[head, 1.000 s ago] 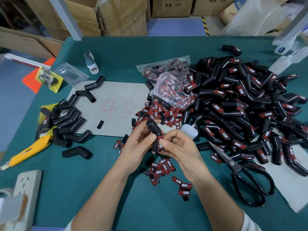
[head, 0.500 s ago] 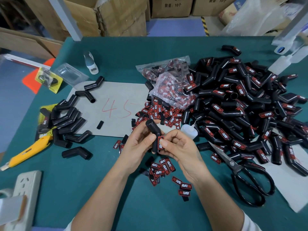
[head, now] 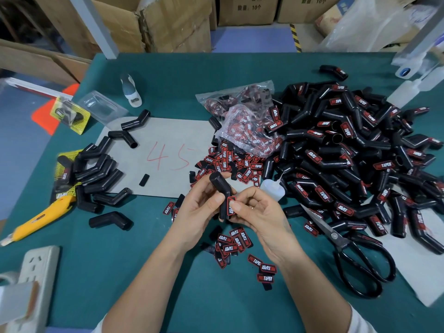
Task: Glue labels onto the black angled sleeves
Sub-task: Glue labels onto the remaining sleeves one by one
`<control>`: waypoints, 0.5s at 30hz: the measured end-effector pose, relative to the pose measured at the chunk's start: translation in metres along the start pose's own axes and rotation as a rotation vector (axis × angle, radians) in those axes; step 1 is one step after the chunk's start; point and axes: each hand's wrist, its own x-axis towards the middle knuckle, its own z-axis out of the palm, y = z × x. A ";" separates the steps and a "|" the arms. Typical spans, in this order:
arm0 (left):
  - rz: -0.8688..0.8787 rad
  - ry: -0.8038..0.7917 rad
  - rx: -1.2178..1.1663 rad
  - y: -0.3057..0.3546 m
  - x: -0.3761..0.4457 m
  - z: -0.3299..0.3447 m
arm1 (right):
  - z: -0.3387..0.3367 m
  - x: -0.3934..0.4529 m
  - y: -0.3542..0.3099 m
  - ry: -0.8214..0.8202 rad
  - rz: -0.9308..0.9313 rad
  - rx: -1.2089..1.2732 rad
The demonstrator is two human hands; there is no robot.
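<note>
Green bench [head: 134, 272] below: left hand [head: 199, 210] grips the angled sleeve [head: 222, 191]; right hand [head: 254, 212] pinches the label [head: 231, 207] on. Best press evenly until glue sets.

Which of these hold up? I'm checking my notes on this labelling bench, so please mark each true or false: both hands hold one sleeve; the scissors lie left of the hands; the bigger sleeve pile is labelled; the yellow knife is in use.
1. Both the left hand and right hand hold one black sleeve: true.
2. The scissors lie left of the hands: false, they lie to the right.
3. The bigger pile carries labels: true.
4. The yellow knife is in use: false, it lies untouched on the table.
</note>
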 end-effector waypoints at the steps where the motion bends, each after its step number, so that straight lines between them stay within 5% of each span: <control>1: 0.000 0.001 -0.004 0.000 0.000 0.000 | 0.000 0.000 -0.001 0.001 -0.002 0.002; 15: -0.006 0.004 0.006 -0.001 0.000 -0.001 | 0.000 -0.001 0.000 -0.003 -0.023 -0.007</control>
